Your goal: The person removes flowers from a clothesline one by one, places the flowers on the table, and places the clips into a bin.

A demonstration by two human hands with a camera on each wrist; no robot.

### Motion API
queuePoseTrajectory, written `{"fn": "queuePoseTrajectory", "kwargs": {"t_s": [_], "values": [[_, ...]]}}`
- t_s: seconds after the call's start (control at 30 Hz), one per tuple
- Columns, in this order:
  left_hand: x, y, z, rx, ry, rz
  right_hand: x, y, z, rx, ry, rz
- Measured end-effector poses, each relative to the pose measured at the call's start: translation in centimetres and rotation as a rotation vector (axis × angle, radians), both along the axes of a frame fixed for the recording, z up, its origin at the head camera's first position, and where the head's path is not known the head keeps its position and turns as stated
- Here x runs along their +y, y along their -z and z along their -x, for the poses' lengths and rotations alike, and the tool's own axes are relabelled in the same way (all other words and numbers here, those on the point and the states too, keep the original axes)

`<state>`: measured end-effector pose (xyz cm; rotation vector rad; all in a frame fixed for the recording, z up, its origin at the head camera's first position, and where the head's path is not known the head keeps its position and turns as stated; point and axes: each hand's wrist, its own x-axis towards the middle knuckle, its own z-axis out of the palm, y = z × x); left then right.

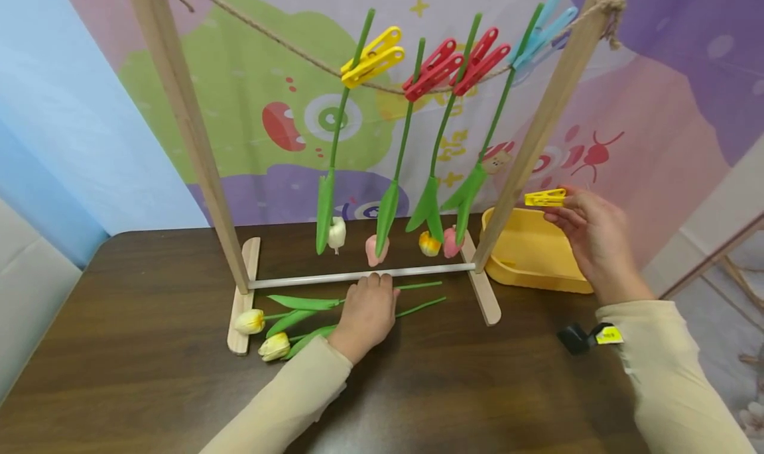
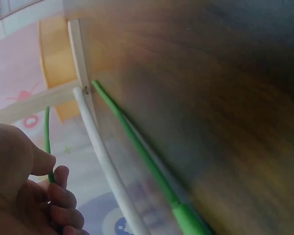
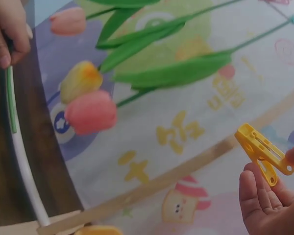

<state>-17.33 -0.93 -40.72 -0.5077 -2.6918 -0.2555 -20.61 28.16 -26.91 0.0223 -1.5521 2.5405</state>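
Observation:
My left hand (image 1: 369, 315) is low over the table, just in front of the white bar. Its thumb and fingers pinch the green stem (image 2: 47, 137) of an artificial tulip with a pale yellow head (image 1: 249, 321). Beside it on the table lies a second pale yellow tulip (image 1: 274, 346). Off to the right, my right hand (image 1: 597, 242) holds a yellow clothespin (image 3: 259, 152) between thumb and fingers, above a yellow bin (image 1: 537, 278). Seen from the right wrist, the clothespin's handle ends lie against the thumb and fingers.
A wooden rack (image 1: 193, 119) carries a sagging twine (image 1: 271, 35). From it several tulips hang head down, pinned by a yellow clothespin (image 1: 373, 57), two red clothespins (image 1: 434, 69) and a light blue clothespin (image 1: 543, 36). A black object (image 1: 574, 339) lies near the right sleeve.

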Motion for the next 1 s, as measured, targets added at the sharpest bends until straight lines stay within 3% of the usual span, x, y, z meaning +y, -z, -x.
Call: {"fn": "queuePoseTrajectory", "kwargs": {"t_s": [0.37, 0.53, 0.73, 1.0], "values": [[0.3, 1.7, 0.7, -0.037, -0.027, 0.009, 1.9, 3.1, 1.4, -0.089, 0.017, 0.044], [0.4, 1.9, 0.8, -0.133, -0.043, 0.007, 2.8, 4.7, 2.0, -0.161, -0.005, 0.037], [0.4, 2.1, 1.1, -0.278, -0.050, -0.019, 3.4, 6.6, 3.0, -0.259, -0.017, -0.069], [0.5, 2.4, 1.2, -0.353, -0.052, -0.028, 3.6, 8.4, 4.2, -0.305, -0.041, -0.175]]}}
